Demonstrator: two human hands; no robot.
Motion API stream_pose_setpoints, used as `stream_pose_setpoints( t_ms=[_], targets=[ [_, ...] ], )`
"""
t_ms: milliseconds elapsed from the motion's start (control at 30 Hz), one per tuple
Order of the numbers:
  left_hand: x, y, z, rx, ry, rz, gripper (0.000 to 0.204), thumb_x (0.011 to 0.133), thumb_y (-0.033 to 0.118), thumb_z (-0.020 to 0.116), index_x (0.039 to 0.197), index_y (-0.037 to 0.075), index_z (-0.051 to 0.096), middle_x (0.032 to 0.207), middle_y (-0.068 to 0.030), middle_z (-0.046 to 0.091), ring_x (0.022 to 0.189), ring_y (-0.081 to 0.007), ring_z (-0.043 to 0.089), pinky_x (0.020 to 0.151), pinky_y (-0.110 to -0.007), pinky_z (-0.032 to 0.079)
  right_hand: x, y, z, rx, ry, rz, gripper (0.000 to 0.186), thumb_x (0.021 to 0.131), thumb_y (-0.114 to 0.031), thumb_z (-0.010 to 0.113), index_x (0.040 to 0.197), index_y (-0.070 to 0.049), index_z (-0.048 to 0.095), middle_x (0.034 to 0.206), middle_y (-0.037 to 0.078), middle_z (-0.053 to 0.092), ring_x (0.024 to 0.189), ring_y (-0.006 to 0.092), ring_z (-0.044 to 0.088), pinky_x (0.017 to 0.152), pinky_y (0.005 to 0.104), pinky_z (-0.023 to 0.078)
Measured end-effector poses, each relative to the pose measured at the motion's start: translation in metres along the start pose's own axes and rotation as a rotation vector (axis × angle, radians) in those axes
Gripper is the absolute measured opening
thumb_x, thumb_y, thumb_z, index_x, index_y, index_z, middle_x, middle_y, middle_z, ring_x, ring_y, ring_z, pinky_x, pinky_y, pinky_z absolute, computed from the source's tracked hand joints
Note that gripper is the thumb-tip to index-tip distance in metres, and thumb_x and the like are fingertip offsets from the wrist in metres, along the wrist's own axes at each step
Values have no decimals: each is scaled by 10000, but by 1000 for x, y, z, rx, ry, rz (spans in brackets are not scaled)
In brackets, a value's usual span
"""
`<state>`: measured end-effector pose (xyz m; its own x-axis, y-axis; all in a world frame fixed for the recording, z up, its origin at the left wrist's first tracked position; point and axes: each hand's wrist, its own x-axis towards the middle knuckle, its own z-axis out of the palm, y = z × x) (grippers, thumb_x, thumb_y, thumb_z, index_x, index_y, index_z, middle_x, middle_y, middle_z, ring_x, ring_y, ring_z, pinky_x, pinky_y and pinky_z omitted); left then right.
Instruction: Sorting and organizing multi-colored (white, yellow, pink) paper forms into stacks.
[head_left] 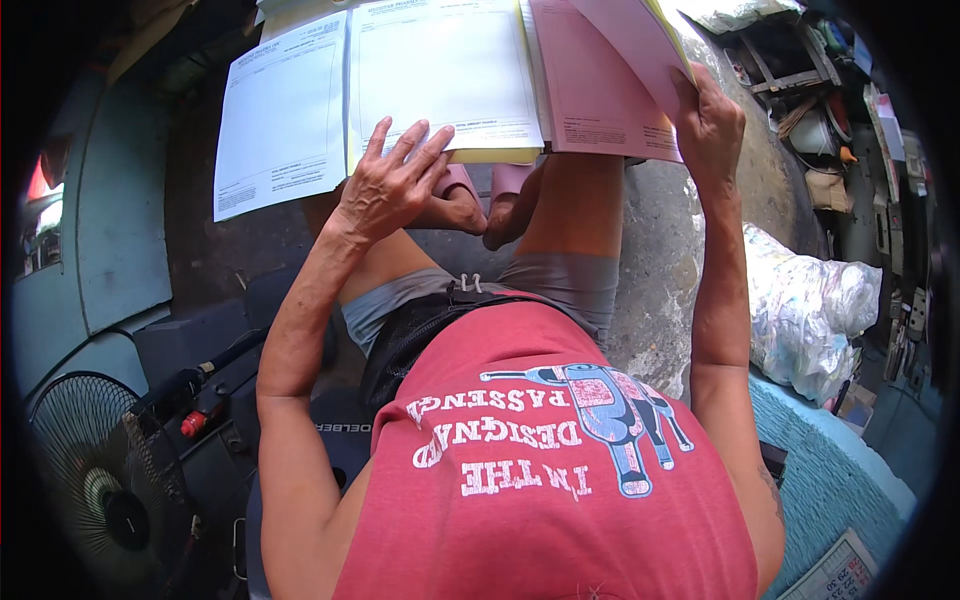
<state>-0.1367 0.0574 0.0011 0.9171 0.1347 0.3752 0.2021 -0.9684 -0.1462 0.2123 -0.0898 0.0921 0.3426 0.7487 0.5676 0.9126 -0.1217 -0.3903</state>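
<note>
Printed forms rest above my lap: a white sheet at the left (275, 125), a white sheet in the middle (432, 70) with yellow paper showing beneath it, and pink sheets (590, 90) at the right. My left hand (395, 185) lies with fingers spread on the lower edge of the middle white sheet. At the right, my right hand (710, 125) grips the lifted pink sheets by their side, its thumb behind or against the paper.
A black fan (105, 500) stands at lower left beside dark machinery (200, 360). On the right are a white wrapped bundle (805, 310), a blue rough ledge (830, 480) and cluttered tools (800, 70). My bare feet (455, 210) are on the floor below the papers.
</note>
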Motion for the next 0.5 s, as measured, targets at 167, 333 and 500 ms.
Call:
stream_pose_setpoints(
  t_ms=[167, 333, 500],
  targets=[
    [-8, -1, 4, -16, 132, 48, 185, 860, 116, 715, 1036, 88, 764, 1312, -13, 687, 1176, -246, 657, 1066, -583, 463, 28, -47, 34, -158, -1, -216, 188, 974, -136, 596, 1129, -91, 694, 809, 196, 706, 766, 376, 719, 664, 451, 562],
    [-8, 7, 0, -18, 180, -14, 152, 818, 168, 708, 952, 108, 748, 1226, -22, 688, 1106, -242, 661, 1053, -589, 454, 15, -107, 86, -172, -262, -420, 66, 884, -84, 588, 894, -39, 636, 757, 173, 721, 661, 309, 743, 593, 412, 599],
    [-17, 4, -12, -1, 206, -158, 181, 804, 174, 712, 972, 119, 755, 1171, -22, 696, 1081, -240, 661, 1068, -561, 436, -22, -121, 99, -148, -514, -480, 170, 929, -174, 602, 898, -13, 647, 795, 162, 729, 706, 286, 740, 622, 407, 571]
  ],
)
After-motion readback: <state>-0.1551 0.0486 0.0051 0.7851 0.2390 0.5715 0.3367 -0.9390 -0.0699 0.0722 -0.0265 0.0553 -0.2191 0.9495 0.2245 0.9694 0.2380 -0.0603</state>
